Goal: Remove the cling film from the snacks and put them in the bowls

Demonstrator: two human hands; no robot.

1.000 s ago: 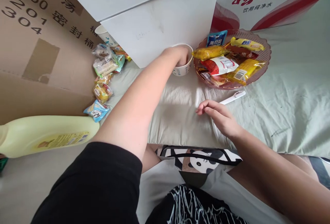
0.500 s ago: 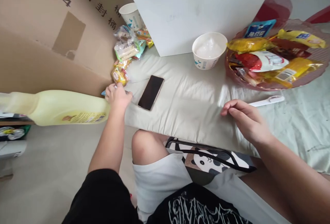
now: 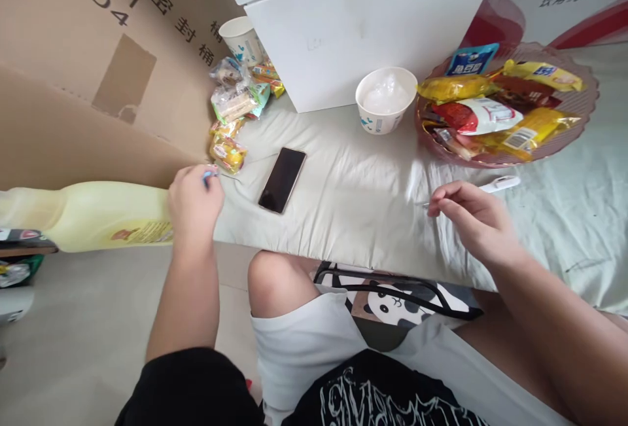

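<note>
My left hand (image 3: pixel 196 207) is closed around a small blue object (image 3: pixel 210 176). Most of it is covered by the fingers, so its kind does not show. The hand is at the left edge of the cloth, beside a yellow bottle (image 3: pixel 118 216) and below some yellow snack packets (image 3: pixel 228 153). My right hand (image 3: pixel 473 220) hovers over the cloth on the right, thumb and fingers pinched, with a thin, faint tip jutting out on the left. Behind its knuckles lies a slim white stick-like item (image 3: pixel 501 184). Between the hands a dark phone (image 3: pixel 282 179) rests on the cloth.
A paper cup (image 3: pixel 385 118) with clear plastic inside stands before a white box (image 3: pixel 353 33). To its right a pink bowl (image 3: pixel 591 102) holds several wrapped snacks. Another paper cup (image 3: pixel 240 40) stands by the cardboard box (image 3: pixel 73 105). Below the cloth edge is a panda-print thing (image 3: pixel 392 305).
My left hand has pulled back left and toward me from the snack packets, with the blue object now showing in it. My right hand keeps its pinch; a thin tip now shows. The view shifted slightly.
</note>
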